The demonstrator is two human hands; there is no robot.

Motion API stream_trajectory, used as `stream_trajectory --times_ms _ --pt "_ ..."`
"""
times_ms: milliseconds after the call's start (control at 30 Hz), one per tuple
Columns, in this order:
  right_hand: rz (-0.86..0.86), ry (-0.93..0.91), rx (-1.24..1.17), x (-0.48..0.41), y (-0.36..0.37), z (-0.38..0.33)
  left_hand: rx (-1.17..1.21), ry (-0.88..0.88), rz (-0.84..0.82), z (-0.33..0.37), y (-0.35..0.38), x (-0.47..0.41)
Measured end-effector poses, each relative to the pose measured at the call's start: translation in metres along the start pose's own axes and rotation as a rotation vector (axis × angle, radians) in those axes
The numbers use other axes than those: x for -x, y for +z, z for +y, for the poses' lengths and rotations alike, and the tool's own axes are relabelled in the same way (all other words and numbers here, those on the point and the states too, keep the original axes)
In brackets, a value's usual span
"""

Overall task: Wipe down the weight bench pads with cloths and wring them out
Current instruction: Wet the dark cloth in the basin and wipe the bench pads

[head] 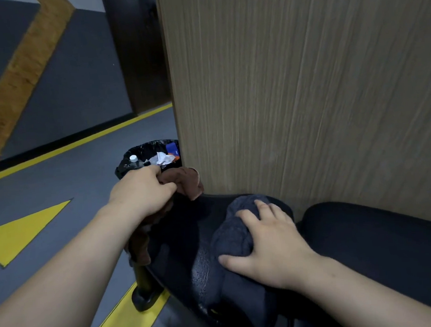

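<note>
Item inspected: black textured vinyl seat pad of the weight bench, with a second black pad set just beside it on the right, a narrow gap between them. The seat pad's surface is pebbled and shows a dull sheen towards its near edge. Whether that is moisture or only the finish cannot be told.

A bunched dark grey towelling cloth lies on the seat pad's right half. The right grip rests on top of it, palm down, fingers spread and laid over the bundle, pressing rather than clutching. This posture suits pushing the cloth across the vinyl.

A rust-brown cloth sits at the pad's far left corner, part of it hanging down over the edge. The left grip is closed around it, fingers pinching the gathered fabric, probably to work the rim.

Judged stage: wiping, with wringing not yet started.

Surroundings: a pale wood-grain panel stands directly behind the pads. A black-lined waste bin holding litter stands beyond the corner. Below is a grey floor with yellow markings.
</note>
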State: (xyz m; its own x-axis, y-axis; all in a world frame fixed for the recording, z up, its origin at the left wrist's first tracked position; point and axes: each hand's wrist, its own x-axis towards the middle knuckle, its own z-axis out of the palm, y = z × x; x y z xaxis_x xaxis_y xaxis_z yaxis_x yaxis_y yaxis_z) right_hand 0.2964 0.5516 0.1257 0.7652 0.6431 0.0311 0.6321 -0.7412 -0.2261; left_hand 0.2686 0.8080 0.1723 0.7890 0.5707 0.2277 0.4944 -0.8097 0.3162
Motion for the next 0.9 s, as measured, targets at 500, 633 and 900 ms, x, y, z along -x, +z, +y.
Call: stream_trajectory --times_ms 500,633,900 --pt "0.151 -0.002 -0.791 -0.07 -0.001 -0.069 0.031 -0.086 0.012 0.022 -0.016 -0.004" --pt "0.358 0.095 -1.014 -0.051 -0.037 -0.028 0.091 -0.04 -0.066 0.066 -0.015 0.011" --pt "0.144 0.176 -0.847 -0.033 -0.023 0.011 -0.142 0.237 -0.351 0.144 0.032 0.058"
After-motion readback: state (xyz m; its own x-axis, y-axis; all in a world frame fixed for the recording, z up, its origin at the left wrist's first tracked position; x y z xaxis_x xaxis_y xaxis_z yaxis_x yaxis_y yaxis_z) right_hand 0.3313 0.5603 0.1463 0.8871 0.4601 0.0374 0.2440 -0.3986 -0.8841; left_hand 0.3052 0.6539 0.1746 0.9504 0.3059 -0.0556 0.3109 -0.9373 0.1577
